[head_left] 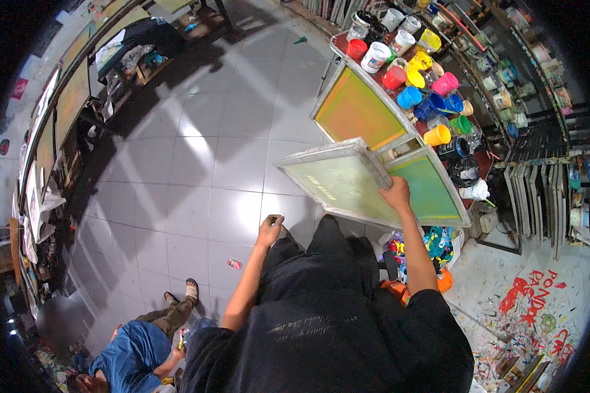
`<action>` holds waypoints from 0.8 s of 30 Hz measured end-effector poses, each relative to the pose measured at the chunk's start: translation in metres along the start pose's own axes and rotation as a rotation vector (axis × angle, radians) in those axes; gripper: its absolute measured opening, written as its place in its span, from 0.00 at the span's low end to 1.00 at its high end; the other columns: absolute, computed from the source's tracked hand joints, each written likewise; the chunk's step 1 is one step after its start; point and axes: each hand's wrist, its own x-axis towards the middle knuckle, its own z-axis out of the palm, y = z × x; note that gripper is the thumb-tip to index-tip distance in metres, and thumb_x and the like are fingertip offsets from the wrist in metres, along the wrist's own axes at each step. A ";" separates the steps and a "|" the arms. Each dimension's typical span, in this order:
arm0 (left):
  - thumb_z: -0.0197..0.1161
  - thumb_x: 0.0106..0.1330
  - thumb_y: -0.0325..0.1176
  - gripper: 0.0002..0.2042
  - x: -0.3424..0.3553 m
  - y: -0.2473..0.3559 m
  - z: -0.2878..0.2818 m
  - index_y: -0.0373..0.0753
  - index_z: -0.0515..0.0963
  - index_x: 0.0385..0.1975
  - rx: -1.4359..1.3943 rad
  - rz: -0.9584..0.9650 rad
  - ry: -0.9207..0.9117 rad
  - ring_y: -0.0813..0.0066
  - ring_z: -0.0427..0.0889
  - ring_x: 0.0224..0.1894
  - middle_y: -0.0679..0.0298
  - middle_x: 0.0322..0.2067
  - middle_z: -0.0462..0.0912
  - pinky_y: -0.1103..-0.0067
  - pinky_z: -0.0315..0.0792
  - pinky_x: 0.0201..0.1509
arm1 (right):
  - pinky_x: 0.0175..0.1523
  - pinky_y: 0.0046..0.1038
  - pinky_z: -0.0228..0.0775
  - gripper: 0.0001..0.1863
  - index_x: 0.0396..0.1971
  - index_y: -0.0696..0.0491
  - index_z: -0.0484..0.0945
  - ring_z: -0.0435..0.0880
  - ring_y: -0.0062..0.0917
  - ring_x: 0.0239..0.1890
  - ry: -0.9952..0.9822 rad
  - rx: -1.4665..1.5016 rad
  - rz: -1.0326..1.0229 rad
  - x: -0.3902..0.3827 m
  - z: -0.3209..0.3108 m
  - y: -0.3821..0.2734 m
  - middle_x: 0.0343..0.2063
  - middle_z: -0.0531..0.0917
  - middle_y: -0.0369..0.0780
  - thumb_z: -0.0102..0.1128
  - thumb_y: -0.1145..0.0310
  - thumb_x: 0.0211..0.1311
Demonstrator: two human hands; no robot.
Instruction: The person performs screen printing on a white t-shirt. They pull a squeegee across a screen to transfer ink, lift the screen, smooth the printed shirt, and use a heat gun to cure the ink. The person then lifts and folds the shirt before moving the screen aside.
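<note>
A silk-screen printing frame (331,173) with a pale mesh and a light printed mark hangs tilted in front of me. My right hand (394,193) is closed around its right-hand edge. Lower and to the left, apart from the frame, my left hand (269,230) is held near my knee with its fingers curled in. Whether a small thing sits in those fingers I cannot make out. Behind the held frame, a screen with orange-yellow mesh (360,111) and another with green mesh (423,187) lean against the table of paint pots.
Many paint pots, among them a yellow pot (437,135), crowd the table at right. Several frames (534,203) stand in a rack farther right. Colourful rags (439,242) lie near my right leg. A seated person in blue (134,350) is at lower left. A small red packet (234,263) lies on the tiled floor.
</note>
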 end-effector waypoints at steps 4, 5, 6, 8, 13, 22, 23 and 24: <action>0.60 0.74 0.43 0.20 0.014 0.019 -0.009 0.34 0.80 0.55 -0.050 0.002 -0.027 0.64 0.83 0.48 0.57 0.49 0.85 0.69 0.78 0.54 | 0.47 0.40 0.80 0.21 0.36 0.60 0.86 0.89 0.43 0.39 -0.077 0.178 0.036 0.028 -0.018 -0.032 0.32 0.89 0.51 0.76 0.65 0.40; 0.59 0.75 0.45 0.21 0.022 0.019 -0.010 0.36 0.79 0.57 -0.040 -0.001 -0.050 0.62 0.82 0.51 0.58 0.52 0.83 0.67 0.78 0.54 | 0.47 0.39 0.80 0.21 0.36 0.60 0.86 0.90 0.42 0.39 -0.088 0.238 0.041 0.036 -0.020 -0.036 0.33 0.89 0.51 0.76 0.65 0.39; 0.59 0.75 0.47 0.22 0.026 0.029 -0.012 0.38 0.78 0.59 -0.021 0.003 -0.073 0.60 0.82 0.53 0.58 0.56 0.82 0.65 0.79 0.54 | 0.47 0.39 0.80 0.23 0.37 0.61 0.86 0.89 0.41 0.40 -0.072 0.283 0.053 0.044 -0.019 -0.036 0.34 0.89 0.51 0.76 0.65 0.39; 0.58 0.75 0.48 0.24 0.034 0.049 -0.010 0.36 0.76 0.62 -0.029 -0.077 -0.101 0.55 0.80 0.58 0.54 0.59 0.80 0.63 0.78 0.58 | 0.47 0.38 0.80 0.26 0.41 0.62 0.85 0.89 0.40 0.41 -0.050 0.371 0.066 0.061 -0.016 -0.038 0.37 0.89 0.50 0.76 0.64 0.39; 0.59 0.75 0.51 0.28 0.037 0.094 -0.016 0.33 0.74 0.63 -0.122 -0.074 -0.035 0.54 0.80 0.58 0.52 0.59 0.78 0.62 0.77 0.60 | 0.49 0.39 0.80 0.31 0.46 0.64 0.82 0.88 0.42 0.44 -0.024 0.546 -0.016 0.112 -0.004 -0.082 0.41 0.88 0.50 0.77 0.64 0.38; 0.51 0.77 0.60 0.37 0.029 0.183 -0.080 0.29 0.66 0.69 -0.543 0.169 0.110 0.54 0.78 0.64 0.47 0.64 0.75 0.64 0.78 0.62 | 0.48 0.38 0.80 0.21 0.41 0.58 0.87 0.90 0.45 0.40 -0.102 0.312 -0.333 0.110 -0.041 -0.286 0.36 0.90 0.50 0.75 0.70 0.42; 0.48 0.76 0.64 0.40 0.032 0.194 -0.096 0.30 0.64 0.71 -0.684 0.192 0.139 0.51 0.78 0.63 0.45 0.65 0.73 0.61 0.78 0.63 | 0.50 0.36 0.80 0.20 0.40 0.57 0.88 0.90 0.45 0.40 -0.075 0.286 -0.404 0.100 -0.040 -0.306 0.35 0.90 0.49 0.75 0.73 0.42; 0.45 0.75 0.69 0.43 0.035 0.205 -0.113 0.31 0.61 0.72 -0.828 0.215 0.170 0.48 0.78 0.63 0.43 0.66 0.71 0.58 0.77 0.63 | 0.50 0.36 0.80 0.20 0.41 0.56 0.88 0.90 0.45 0.41 -0.060 0.277 -0.517 0.091 -0.038 -0.325 0.36 0.90 0.48 0.74 0.73 0.42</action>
